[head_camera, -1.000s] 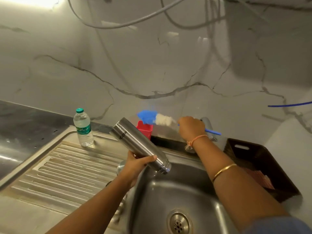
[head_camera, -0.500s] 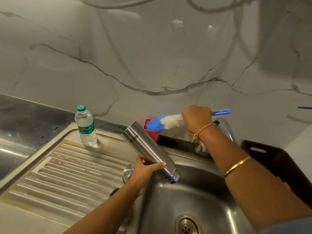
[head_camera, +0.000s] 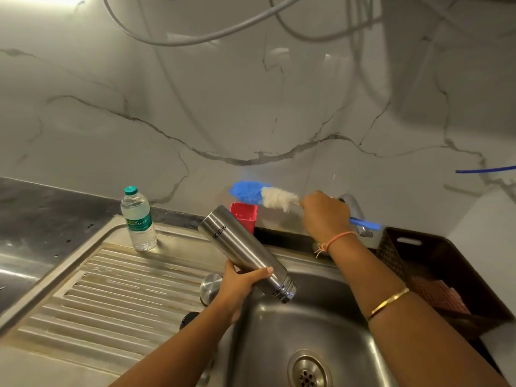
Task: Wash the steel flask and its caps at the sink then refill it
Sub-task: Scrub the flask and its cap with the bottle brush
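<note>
Now the left hand (head_camera: 237,287) grips the cylindrical steel flask (head_camera: 243,247), tilted mouth-down over the steel sink basin (head_camera: 307,319). The right hand (head_camera: 325,216) clasps a blue-and-white bristled bottle brush (head_camera: 262,194) above the basin's far edge. A rounded steel cap (head_camera: 210,286) rests just left of the basin.

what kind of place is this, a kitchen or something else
Probably a home kitchen, at the washing-up spot: a steel sink with a ribbed draining board, a tap behind it, and a bottle brush in the right hand near the steel flask.
</note>
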### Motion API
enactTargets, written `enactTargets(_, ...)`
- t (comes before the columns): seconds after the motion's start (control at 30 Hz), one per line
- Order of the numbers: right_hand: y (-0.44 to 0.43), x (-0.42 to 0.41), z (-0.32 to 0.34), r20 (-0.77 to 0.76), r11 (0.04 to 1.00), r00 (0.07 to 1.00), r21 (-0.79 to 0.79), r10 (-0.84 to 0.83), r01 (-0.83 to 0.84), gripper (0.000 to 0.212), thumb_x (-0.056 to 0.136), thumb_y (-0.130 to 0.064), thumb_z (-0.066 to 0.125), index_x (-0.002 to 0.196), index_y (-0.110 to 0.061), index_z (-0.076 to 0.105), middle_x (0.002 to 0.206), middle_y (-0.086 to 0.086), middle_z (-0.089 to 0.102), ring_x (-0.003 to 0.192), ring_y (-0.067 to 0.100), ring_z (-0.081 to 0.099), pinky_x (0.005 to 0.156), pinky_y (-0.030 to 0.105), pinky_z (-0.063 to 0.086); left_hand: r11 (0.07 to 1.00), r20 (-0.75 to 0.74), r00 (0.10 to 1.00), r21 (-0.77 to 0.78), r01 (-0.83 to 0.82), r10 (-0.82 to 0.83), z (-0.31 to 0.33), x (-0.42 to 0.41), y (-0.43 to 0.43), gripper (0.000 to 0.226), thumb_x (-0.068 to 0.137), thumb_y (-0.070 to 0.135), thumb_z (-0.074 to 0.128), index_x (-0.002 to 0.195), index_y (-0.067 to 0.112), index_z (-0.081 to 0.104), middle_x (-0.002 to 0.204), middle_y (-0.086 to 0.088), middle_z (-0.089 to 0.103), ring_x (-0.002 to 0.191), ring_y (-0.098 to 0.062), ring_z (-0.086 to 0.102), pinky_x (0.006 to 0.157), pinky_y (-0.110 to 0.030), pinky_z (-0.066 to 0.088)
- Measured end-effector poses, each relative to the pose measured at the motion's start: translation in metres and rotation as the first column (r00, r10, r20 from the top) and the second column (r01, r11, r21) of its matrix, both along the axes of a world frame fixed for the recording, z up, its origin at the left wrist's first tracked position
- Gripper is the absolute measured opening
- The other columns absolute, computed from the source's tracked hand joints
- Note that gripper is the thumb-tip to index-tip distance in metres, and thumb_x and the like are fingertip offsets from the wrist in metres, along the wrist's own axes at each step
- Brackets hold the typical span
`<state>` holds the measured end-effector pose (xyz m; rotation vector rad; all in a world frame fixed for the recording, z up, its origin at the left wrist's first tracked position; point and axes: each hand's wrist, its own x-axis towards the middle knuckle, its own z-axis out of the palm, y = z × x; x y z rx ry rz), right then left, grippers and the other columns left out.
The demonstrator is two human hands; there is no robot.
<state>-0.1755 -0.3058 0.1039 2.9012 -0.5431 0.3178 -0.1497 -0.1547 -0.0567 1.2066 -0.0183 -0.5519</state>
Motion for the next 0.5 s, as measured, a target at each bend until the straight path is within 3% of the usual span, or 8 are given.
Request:
enactTargets(0.27, -0.004, -0.008, -0.03, 0.065, 0.991, 0.998, 0.135, 0.003, -0.012, 0.026, 0.093, -0.009, 0.048, 0.113, -0.015, 0.063, 0.106, 0.007, 0.057, 0.085, 0.026, 0.062, 0.063, 0.029, 0.043, 1.0, 0.002, 1.0, -0.003, 0.004, -0.004, 0.0, -0.009, 0.0, 0.112, 0.036, 0.026, 0.094, 0.133, 0.019, 0.037, 0.119, -0.011, 0.06, 0.107, -0.03, 0.063, 0.1, -0.047, 0.047)
enactTargets(0.4, -0.004, -0.017, -0.041, 0.082, 0.987, 0.997, 0.158, 0.007, -0.02, 0.034, 0.093, -0.01, 0.046, 0.123, -0.018, 0.056, 0.109, 0.007, 0.055, 0.087, 0.025, 0.061, 0.065, 0.029, 0.042, 1.0, 0.002, 1.0, -0.008, 0.009, -0.009, 0.001, -0.012, -0.002, 0.101, 0.045, 0.02, 0.09, 0.131, 0.018, 0.038, 0.119, -0.011, 0.06, 0.108, -0.028, 0.062, 0.1, -0.045, 0.047)
enactTargets(0.5, -0.007, -0.021, -0.048, 0.056, 0.961, 0.997, 0.274, -0.047, 0.03, 0.03, 0.091, -0.01, 0.048, 0.119, -0.016, 0.06, 0.111, 0.008, 0.058, 0.092, 0.027, 0.061, 0.066, 0.027, 0.041, 1.0, 0.005, 1.0, -0.009, 0.006, -0.006, 0.001, -0.014, -0.002, 0.103, 0.044, 0.021, 0.091, 0.132, 0.019, 0.037, 0.12, -0.011, 0.06, 0.108, -0.028, 0.062, 0.1, -0.046, 0.048)
